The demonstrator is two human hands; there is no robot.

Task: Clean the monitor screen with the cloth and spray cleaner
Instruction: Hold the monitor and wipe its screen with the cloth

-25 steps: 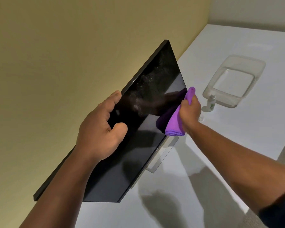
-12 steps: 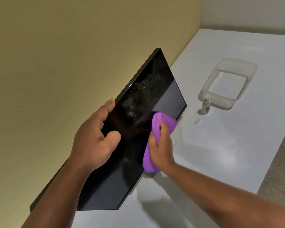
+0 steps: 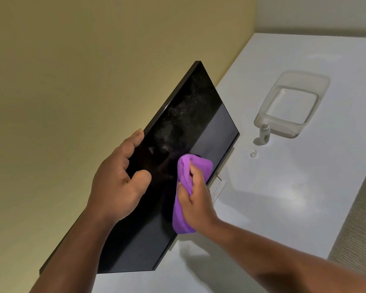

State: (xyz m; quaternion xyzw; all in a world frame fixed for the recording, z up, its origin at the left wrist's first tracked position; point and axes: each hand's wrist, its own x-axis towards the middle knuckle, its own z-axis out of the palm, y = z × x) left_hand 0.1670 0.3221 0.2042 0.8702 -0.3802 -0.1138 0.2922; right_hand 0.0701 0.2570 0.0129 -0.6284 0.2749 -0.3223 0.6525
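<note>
The monitor (image 3: 190, 166) is steadied at its top edge by the left hand (image 3: 118, 180), fingers hooked over the thin black frame and thumb laid on the glass. A purple cloth (image 3: 185, 187) is bunched in the right hand (image 3: 197, 197) and pressed against the lower middle of the screen, fingers curled round the wad. The monitor stands on the white table (image 3: 283, 197), close to the yellow wall (image 3: 72, 81), its clear stand foot (image 3: 219, 187) just showing under the lower edge.

The panel is judged stiff but fragile: a flat, glossy black slab that would flex or mark under hard pressure, so light strokes are called for and the bracing is best kept on the frame, not the glass. Being tall on a small foot, it is likely to tip back if pushed unsupported. The cloth looks soft, thick and fuzzy, easily folded to a fresh face. A fine speckled mist is seen on the upper part of the screen, not yet wiped; the lower band looks cleaner.

Well apart to the right, a small spray bottle (image 3: 265, 134) stands upright just beside a clear plastic tub (image 3: 323, 85), rounded at the corners, with a tiny clear cap (image 3: 253, 153) lying near.
</note>
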